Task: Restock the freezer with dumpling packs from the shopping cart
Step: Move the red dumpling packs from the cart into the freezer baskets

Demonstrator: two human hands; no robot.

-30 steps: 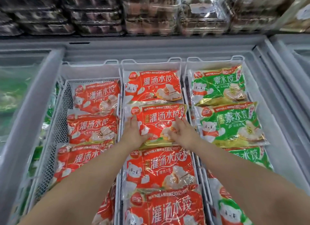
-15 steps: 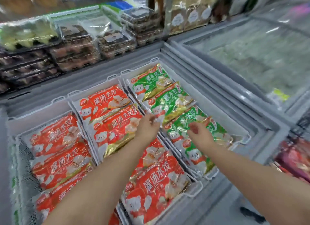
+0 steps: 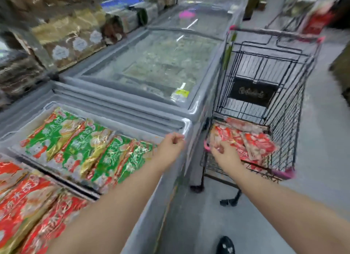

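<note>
The right hand (image 3: pixel 225 153), fingers curled and empty, is just at the red dumpling packs (image 3: pixel 251 142) in the shopping cart (image 3: pixel 284 106) at middle right. The left hand (image 3: pixel 170 145) (loosely closed, empty) hangs farther away, over the freezer (image 3: pixel 132 109) edge.

Open freezer (image 3: pixel 186 132) on the left, dumpling packs (image 3: pixel 89 149) lying in rows inside it. Shopping cart (image 3: pixel 295 106) stands on the floor just right of the freezer's end, more packs (image 3: pixel 253 142) piled in its basket. Behind the open freezer sits a lidded chest (image 3: pixel 204 102), with stacked shelf goods (image 3: pixel 72 39) beyond to the left. Left hand (image 3: pixel 170 147) over the freezer corner, right hand (image 3: pixel 225 155) at the cart's near rim.
</note>
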